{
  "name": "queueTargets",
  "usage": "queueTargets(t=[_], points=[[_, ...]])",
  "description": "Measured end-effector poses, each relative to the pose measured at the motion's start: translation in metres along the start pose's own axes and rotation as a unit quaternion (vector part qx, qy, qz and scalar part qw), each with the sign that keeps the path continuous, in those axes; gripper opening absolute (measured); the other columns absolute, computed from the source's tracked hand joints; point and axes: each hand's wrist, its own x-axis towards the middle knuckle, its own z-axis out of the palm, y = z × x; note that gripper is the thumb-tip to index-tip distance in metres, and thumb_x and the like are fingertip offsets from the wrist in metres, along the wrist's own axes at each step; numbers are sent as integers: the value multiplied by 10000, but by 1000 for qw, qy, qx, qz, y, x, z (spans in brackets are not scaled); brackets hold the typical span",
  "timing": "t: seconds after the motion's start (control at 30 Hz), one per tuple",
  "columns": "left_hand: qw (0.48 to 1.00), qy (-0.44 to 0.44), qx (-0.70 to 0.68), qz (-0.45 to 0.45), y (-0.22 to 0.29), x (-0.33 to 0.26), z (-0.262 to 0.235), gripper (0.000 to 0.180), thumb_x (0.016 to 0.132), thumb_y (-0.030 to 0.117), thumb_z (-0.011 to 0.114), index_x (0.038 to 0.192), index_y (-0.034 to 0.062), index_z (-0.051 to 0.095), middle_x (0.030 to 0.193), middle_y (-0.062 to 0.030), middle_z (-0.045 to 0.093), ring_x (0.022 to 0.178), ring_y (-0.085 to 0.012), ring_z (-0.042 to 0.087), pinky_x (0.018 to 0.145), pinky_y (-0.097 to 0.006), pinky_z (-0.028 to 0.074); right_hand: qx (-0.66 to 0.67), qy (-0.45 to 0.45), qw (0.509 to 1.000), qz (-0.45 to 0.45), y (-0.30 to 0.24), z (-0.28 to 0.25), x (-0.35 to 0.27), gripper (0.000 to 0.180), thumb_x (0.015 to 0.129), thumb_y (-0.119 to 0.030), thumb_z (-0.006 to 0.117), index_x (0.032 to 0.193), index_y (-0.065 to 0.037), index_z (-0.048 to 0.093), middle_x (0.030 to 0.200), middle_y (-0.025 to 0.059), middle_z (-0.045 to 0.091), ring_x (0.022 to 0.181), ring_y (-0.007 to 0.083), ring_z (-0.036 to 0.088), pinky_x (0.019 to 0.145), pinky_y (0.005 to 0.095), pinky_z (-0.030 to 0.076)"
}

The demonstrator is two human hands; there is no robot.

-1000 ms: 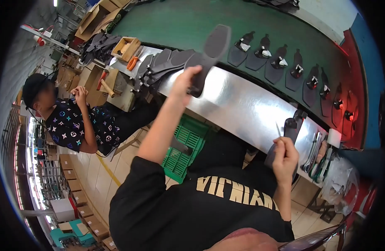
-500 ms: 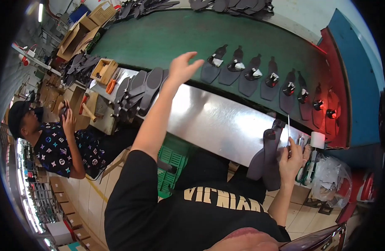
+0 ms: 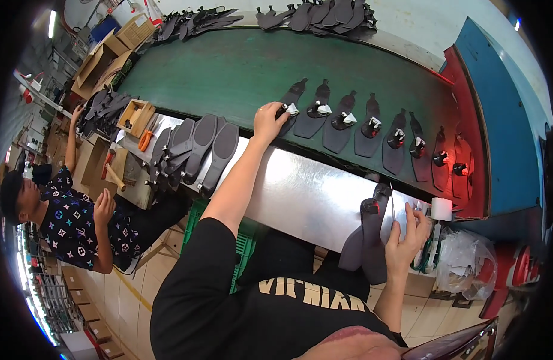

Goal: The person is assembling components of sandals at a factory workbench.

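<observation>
My left hand reaches over the green conveyor belt, its fingers closed round the strap area of the leftmost dark sandal. That sandal heads a row of several similar sandals, each with white wadding at its strap. My right hand is at the right end of the metal ledge and holds a thin metal tool upright; the tool's lower part is hidden by the fingers. Just left of this hand, a pair of dark sandals overhangs the ledge's front edge.
The metal ledge runs along the belt. More soles, orange-handled pliers and a hammer lie left. A red-lit machine opening and white roll are right. A co-worker sits left.
My left hand, open above the belt before, has come down and closed on the leftmost sandal. My right hand's fingers have spread somewhat. The co-worker has stretched an arm toward the pile of soles.
</observation>
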Motion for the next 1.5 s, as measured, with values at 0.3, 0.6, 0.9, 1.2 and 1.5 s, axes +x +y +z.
queueTargets(t=[0.3, 0.6, 0.9, 1.2, 1.5], points=[[846, -97, -493, -177, 145, -57, -98, 276, 798, -51, 703, 1073, -30, 685, 1129, -112, 675, 974, -158, 641, 860, -273, 510, 616, -156, 753, 170, -32, 15, -18, 262, 855, -16, 640, 1101, -13, 549, 1234, 155, 560, 1175, 257, 552, 1017, 353, 422], [644, -256, -667, -274, 204, -173, -134, 221, 848, -63, 660, 1064, -23, 678, 1233, -146, 643, 1032, -166, 640, 919, -306, 525, 730, -137, 663, 91, -75, 0, -2, 297, 768, 13, 662, 971, -53, 457, 948, 61, 508, 854, 142, 526, 890, 367, 469], [672, -233, -650, -268, 194, -192, -141, 308, 849, -58, 648, 1154, -16, 649, 1143, -132, 674, 932, -143, 666, 769, -261, 576, 423, -199, 884, 3, -79, -15, -37, 346, 690, -16, 774, 995, 7, 612, 935, 97, 642, 781, 191, 593, 712, 269, 471], [690, -247, -632, -251, 197, -188, -147, 356, 817, -40, 688, 1172, -26, 659, 1106, -101, 686, 912, -111, 648, 754, -226, 553, 419, -162, 893, -33, -85, -11, -39, 478, 710, 6, 744, 1179, -5, 650, 961, 135, 697, 802, 226, 639, 749, 304, 487], [694, -253, -625, -253, 195, -191, -147, 359, 801, -43, 701, 1159, -22, 674, 1079, -92, 693, 862, -98, 643, 736, -214, 547, 436, -177, 882, -10, -85, -8, -42, 441, 723, 9, 732, 1158, -2, 662, 921, 126, 685, 801, 215, 633, 750, 297, 480]])
